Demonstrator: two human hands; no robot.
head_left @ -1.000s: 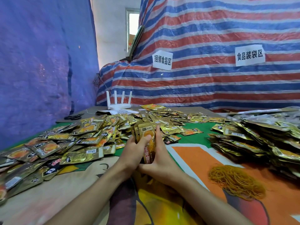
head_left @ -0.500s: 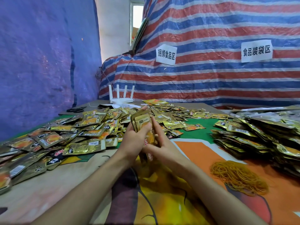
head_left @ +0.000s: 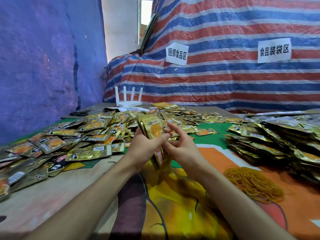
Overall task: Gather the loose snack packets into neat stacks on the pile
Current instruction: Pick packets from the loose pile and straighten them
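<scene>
I am watching the left hand (head_left: pixel 144 146) clamping its grip round an upright bundle of snack packets (head_left: pixel 153 129), lifted over the tabletop (head_left: pixel 52 196) beside the loose packets (head_left: pixel 86 135). The right hand (head_left: pixel 183 148) is hovering just beside it, grip apart. I am judging the foil slippery: gripped one-handed, the bundle is risking fanning out and spilling

A white paper sign (head_left: pixel 177 54) at twelve o'clock on the striped tarp (head_left: pixel 225 80) reads 捆绑食品区. A second sign (head_left: pixel 274 50) at two o'clock reads 食品装袋区. The packets (head_left: pixel 88 151) carry barcodes and lettering too small to read.
</scene>
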